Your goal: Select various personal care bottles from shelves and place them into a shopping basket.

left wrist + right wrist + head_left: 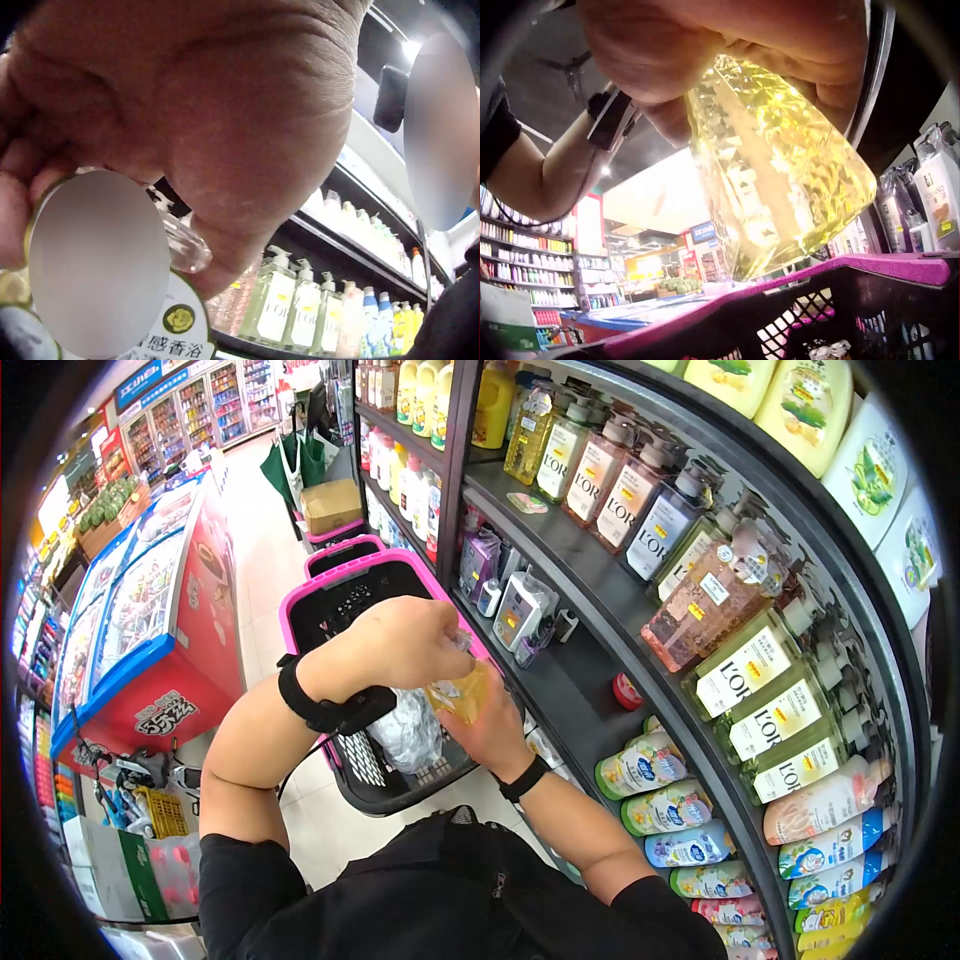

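Note:
A yellow, clear faceted bottle (462,695) (780,165) is held tilted over the basket, between both hands. My right hand (490,725) (727,45) grips its body, with the fingers curled round it. At the bottle's top end, my left hand (405,642) (210,112) has its fingers curled round the clear pump head (187,247), partly hidden by the hand. A round-edged label with a yellow rose (180,319) shows below the left hand. Beneath the hands is the black basket with a pink rim (292,595) (855,262), and a crumpled clear plastic bag (408,735) lies inside it.
Shelves (590,575) on the right carry pump bottles (600,485), tilted green bottles (745,665) and rows of colourful bottles (665,805). A red and blue chest freezer (190,650) stands at the left. A cardboard box (332,507) sits beyond the basket, beside the aisle floor.

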Tool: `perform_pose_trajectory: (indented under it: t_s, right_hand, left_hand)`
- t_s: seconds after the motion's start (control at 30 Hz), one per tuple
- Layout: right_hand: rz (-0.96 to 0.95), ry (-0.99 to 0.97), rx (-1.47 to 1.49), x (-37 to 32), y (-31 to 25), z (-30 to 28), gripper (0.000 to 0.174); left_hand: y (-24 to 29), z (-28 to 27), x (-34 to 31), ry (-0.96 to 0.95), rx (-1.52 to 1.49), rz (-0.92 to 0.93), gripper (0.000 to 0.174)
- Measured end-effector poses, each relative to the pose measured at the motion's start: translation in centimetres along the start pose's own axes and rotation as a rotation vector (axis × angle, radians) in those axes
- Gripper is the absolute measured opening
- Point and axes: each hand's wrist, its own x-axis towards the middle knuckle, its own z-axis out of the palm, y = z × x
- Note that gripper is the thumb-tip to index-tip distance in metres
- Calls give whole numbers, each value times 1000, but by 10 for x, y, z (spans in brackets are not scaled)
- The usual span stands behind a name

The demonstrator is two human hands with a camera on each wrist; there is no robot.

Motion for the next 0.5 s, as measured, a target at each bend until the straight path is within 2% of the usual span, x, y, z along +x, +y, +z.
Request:
perform_pose_trajectory:
  t_s: [0.07, 0.17, 0.2, 0.27, 0.33, 0.4, 0.43, 0.47, 0.5]
  right_hand:
    - [45, -66, 14, -3, -15, -16, 79]
    - [131, -159, 116, -5, -31, -41, 76]
    - [138, -171, 164, -7, -32, -46, 75]
    - [149, -176, 348, -10, -35, -52, 73]
    - [147, -158, 624, -12, -36, -56, 69]
    - [164, -134, 619, -12, -32, -64, 66]
    - [140, -114, 619, -7, -35, -71, 66]
    - [120, -94, 617, -3, -40, -80, 67]
    - [111, -56, 524, 1, -54, -93, 66]
  left_hand:
    - [11, -1, -6, 11, 28, 37, 45]
    - [1, 0, -9, -37, -407, 113, 39]
    - [-2, 3, -11, 30, -508, 134, 41]
    - [-8, 13, -16, 157, -712, 183, 44]
    - [-26, 36, -10, 155, -992, 349, 61]
    - [-26, 62, -10, 117, -1171, 472, 75]
    - [-21, 66, -13, -50, -1237, 464, 88]
    - [-19, 77, -11, -185, -1312, 479, 91]
    - [-12, 83, -9, -230, -1246, 479, 93]
